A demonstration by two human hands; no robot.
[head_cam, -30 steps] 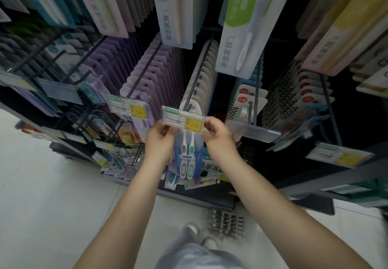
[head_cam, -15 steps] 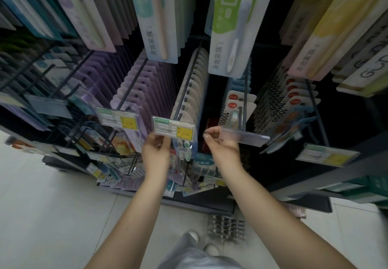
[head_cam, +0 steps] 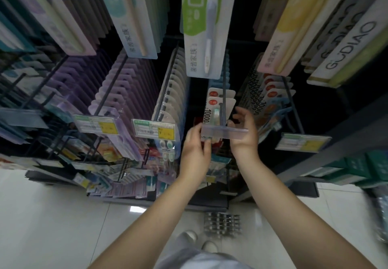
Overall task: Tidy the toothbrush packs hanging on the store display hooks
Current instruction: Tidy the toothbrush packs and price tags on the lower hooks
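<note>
Both your hands are up at the clear label strip (head_cam: 224, 132) on the end of the hook (head_cam: 224, 92) that carries the white packs (head_cam: 212, 109) marked "10000". Your left hand (head_cam: 196, 146) sits at the strip's left end, fingers curled against its lower edge; whether they truly pinch it or only touch it cannot be told, since motion blur smears the fingertips. Your right hand (head_cam: 244, 130) is at the strip's right end, thumb and fingers bent loosely around it from behind, with one finger raised above the strip near the front pack; again the grip itself is unclear. The "10000" packs hang just behind the strip, only a few on the hook, the front one upright and close to your right fingers. To the left, a full row of clear-topped packs (head_cam: 170, 92) hangs behind a yellow price tag (head_cam: 155, 131), and beyond it rows of purple packs (head_cam: 126, 88) with a second tag (head_cam: 96, 124). Larger packs hang overhead, one green and white (head_cam: 201, 16). Below, your shoes (head_cam: 197, 241) stand on pale floor tiles (head_cam: 52, 216).
</note>
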